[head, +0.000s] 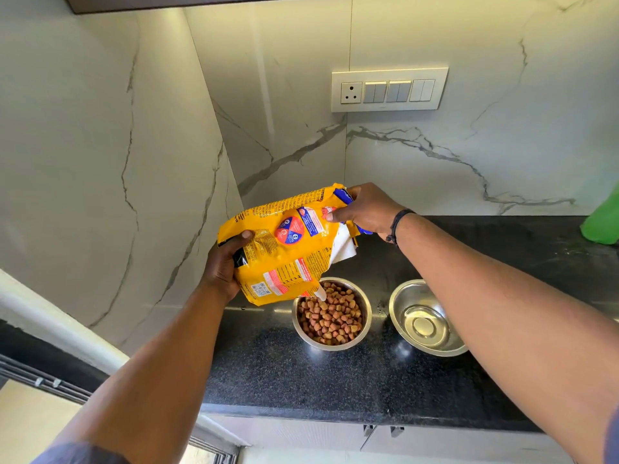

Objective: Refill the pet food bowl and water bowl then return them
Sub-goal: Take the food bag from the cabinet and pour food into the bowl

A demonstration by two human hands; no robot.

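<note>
Both hands are on the yellow pet food bag [288, 249], held tilted above the black tabletop [335, 376]. The left hand [224, 266] grips the bag's left edge, thumb pressed on the printed face; the right hand [365, 209] pinches the upper right corner, thumb on top, a dark band at its wrist. The bag's torn lower corner hangs right over the steel food bowl [331, 314], which sits near the middle of the tabletop and is heaped with brown and tan kibble [331, 318]. Just to its right stands the water bowl [425, 318], clear water pooled inside, partly hidden by the right forearm. A green object [603, 219] sits at the far right edge, and a switch panel [388, 89] is on the marble wall behind.
</note>
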